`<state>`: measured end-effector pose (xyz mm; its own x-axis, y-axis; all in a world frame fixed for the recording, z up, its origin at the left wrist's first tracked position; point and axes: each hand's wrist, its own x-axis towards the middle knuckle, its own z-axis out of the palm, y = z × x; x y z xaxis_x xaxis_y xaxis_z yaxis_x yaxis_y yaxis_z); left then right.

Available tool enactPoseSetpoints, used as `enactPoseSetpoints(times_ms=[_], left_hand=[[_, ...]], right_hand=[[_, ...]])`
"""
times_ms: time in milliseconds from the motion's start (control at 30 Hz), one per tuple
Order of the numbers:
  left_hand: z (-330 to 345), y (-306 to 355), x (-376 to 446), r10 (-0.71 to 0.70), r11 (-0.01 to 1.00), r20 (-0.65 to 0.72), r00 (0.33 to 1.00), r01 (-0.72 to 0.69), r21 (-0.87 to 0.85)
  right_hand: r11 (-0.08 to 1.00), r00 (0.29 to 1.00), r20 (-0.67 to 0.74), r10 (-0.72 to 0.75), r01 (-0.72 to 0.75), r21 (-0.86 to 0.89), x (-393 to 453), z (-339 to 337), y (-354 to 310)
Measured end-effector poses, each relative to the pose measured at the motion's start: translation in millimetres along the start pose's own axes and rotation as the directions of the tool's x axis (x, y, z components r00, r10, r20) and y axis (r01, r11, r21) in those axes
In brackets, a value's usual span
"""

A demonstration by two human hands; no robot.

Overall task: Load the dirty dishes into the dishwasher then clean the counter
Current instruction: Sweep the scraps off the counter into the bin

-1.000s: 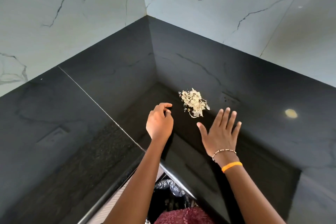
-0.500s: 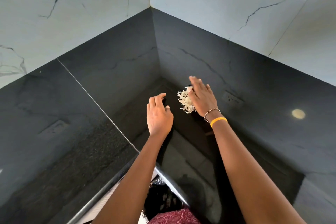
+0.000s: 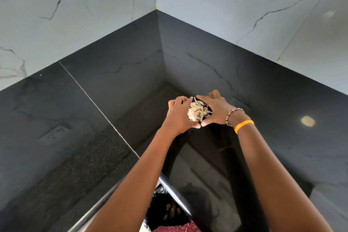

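Roughly oval, the pale scraps (image 3: 196,112) lie heaped on the black counter (image 3: 282,137) near its inner corner, long axis running toward and away from the person. Both hands cup the heap: left hand (image 3: 178,116) curled along its left side, right hand (image 3: 216,110) along its right, fingers together and bent, thumb tips touching at the near edge.

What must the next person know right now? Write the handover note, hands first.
Left hand: cupped against the pile of pale food scraps, fingers curled round its left side.
Right hand: cupped on the pile's right side, thumb tips meeting the left's.
Scraps sit on the black counter near the corner, gathered between both hands.
A black bin bag hangs open below the counter edge.
Done: scraps gathered. Left: lift them out, probably into the bag, then wipe. No dishes or dishwasher in view.
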<state>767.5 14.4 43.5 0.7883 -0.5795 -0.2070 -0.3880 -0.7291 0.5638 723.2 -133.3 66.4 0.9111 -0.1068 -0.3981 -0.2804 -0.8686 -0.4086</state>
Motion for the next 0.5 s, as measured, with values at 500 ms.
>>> enactPoseSetpoints(times_ms=[500], left_hand=[[10, 10, -3, -0.049, 0.989, -0.282, 0.958, 0.007, -0.148]], right_hand=[[0.991, 0.903, -0.427, 0.057, 0.001, 0.133, 3, 33, -22]])
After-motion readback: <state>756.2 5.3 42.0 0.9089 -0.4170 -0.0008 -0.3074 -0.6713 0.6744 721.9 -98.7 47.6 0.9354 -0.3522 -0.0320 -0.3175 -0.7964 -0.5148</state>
